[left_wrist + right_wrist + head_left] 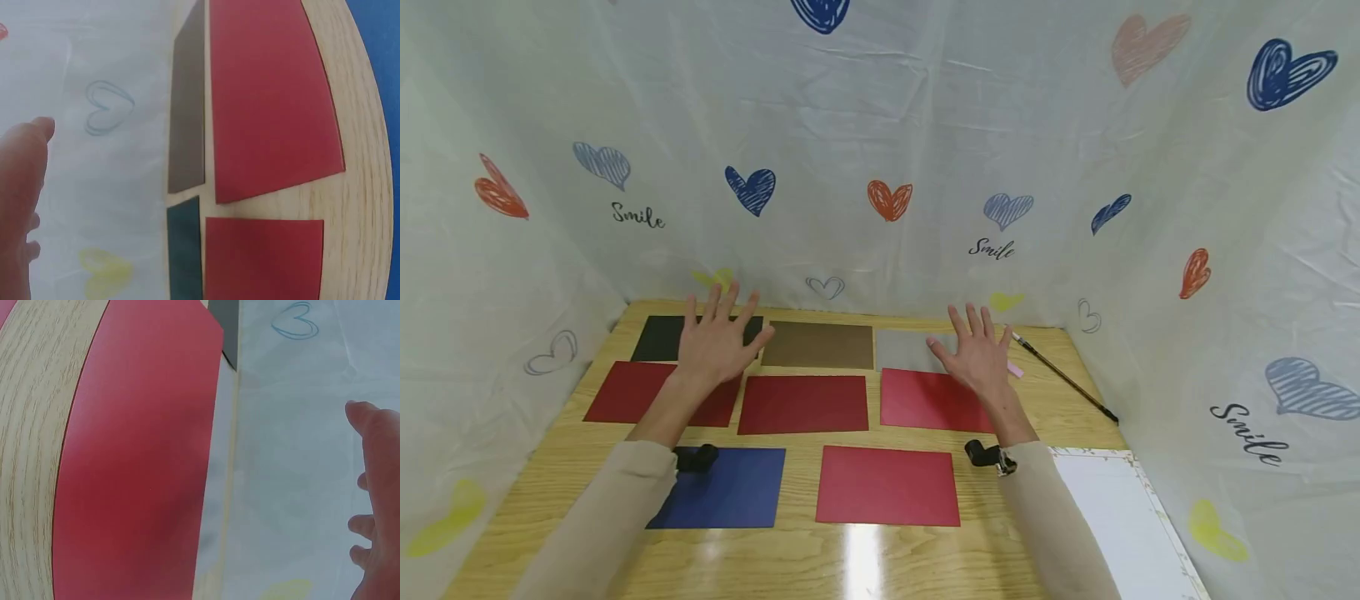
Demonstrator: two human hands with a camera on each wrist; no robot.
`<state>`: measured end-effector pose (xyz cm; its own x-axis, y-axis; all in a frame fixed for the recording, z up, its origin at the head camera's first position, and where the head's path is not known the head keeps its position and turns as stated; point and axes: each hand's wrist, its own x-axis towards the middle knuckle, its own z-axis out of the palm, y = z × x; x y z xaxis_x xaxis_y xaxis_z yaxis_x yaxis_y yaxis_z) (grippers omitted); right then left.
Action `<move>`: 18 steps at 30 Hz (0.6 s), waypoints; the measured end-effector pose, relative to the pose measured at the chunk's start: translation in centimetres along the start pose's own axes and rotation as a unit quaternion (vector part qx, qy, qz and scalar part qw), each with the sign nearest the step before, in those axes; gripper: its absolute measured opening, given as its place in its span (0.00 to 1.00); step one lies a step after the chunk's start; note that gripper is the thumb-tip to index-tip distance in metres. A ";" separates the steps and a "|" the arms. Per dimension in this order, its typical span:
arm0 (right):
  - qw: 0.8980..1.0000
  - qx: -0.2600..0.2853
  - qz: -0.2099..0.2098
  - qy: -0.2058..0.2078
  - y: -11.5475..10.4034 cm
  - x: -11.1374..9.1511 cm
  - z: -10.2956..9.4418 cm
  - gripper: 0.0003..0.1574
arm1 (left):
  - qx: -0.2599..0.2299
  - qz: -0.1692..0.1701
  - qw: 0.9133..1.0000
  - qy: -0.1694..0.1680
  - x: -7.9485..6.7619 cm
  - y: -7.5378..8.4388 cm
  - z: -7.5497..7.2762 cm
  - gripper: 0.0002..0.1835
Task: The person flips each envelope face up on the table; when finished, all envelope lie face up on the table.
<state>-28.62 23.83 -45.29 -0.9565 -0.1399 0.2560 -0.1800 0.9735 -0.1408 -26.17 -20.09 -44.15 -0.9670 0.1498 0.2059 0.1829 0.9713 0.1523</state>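
My left hand [713,346] is spread with straight fingers over the black sheet [655,337] and the left dark red sheet [625,392]. Its thumb points toward the brown sheet [822,345]. My right hand [977,357], likewise spread, hides part of the grey sheet [906,348] and of the right red sheet [925,400]. Neither hand holds anything; both wrist views show them raised off the sheets. Between the forearms lie a middle dark red sheet [803,404], a blue sheet [737,487] and a front red sheet [887,486].
A thin dark brush-like stick [1063,375] lies at the right, near a small pink piece [1015,369] partly behind the right hand. A white sheet with a patterned border [1108,508] lies by the right forearm. White curtains [925,125] with printed hearts enclose the wooden table [760,567].
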 end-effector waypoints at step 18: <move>0.962 0.210 -0.126 -0.120 1.4 -6.4 -1.4 0.34 | -0.125 0.157 0.979 -0.020 -5.4 4.1 0.1 0.38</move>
<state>-22.41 26.32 -45.82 -0.8864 -0.4493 0.1115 -0.4424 0.7512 -0.4899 -20.22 -16.95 -44.74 -0.8610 0.4466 0.2433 0.5059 0.8010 0.3201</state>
